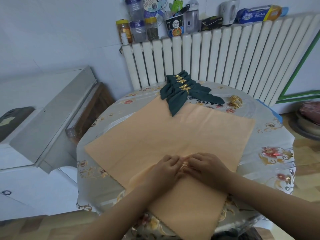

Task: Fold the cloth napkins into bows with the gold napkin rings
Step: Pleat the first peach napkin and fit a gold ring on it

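At the bottom centre of the frame, the left hand [167, 166] and the right hand [206, 164] are held close together on the peach napkin [173, 135], knuckles up and fingertips meeting. The fingers of both hands are curled, and a small raised ridge of cloth appears to be pinched between them; how firmly it is gripped cannot be told, since the fingertips are partly hidden.

The napkin is spread flat across the middle of the frame on the round table [273, 153], with its near corner hanging over the table edge at the bottom. The step in hand is judged to be the first gathering of the cloth along its centre line. For this to be done well, the pleat should be started on the middle crease, the folds kept even in width, and the two sides drawn in equally, so that the loops of the bow match. The gathered part should be held tight until a ring can be slipped on.

Further up, in the upper centre, finished dark green bows [181, 91] are stacked, each cinched by a gold leaf ring [184, 87]. Just right of them, spare gold rings [235, 100] lie on the tablecloth, well apart from the hands, so a reach will be needed.
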